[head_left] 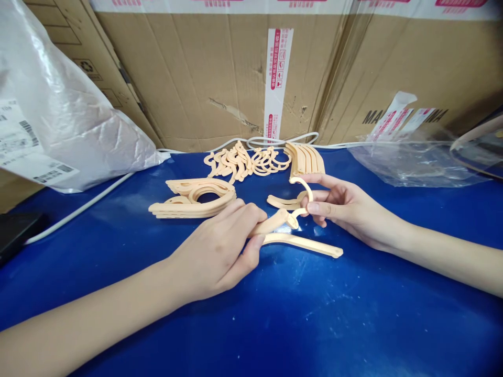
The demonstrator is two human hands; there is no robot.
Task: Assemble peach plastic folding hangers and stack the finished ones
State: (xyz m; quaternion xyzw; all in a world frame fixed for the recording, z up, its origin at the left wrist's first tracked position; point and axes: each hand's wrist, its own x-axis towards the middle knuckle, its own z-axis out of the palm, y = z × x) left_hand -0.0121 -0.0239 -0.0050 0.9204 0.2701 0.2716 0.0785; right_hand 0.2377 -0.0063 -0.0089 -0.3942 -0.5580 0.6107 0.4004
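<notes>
My left hand (223,248) is closed around a cream plastic hanger body (302,243), one arm of which points right. The near end of its other arm (273,222) sticks out past my fingers. Between thumb and fingers, my right hand (338,207) pinches a curved cream hanger hook (309,193). The hook's lower end meets the tip of the hanger arm; whether they are joined I cannot tell. Just behind my right fingers lie curved cream hanger parts (285,201). A stack of folded hanger pieces (192,207) lies beyond my left hand.
Loose hooks and small parts (236,161) lie in a heap at the back, with a stack of hanger arms (306,158) beside them. Cardboard boxes (188,78) wall the blue table (353,324). A white cable (82,207), plastic bag (416,162), wrapped parcel (70,104) and dark object (19,233) are around.
</notes>
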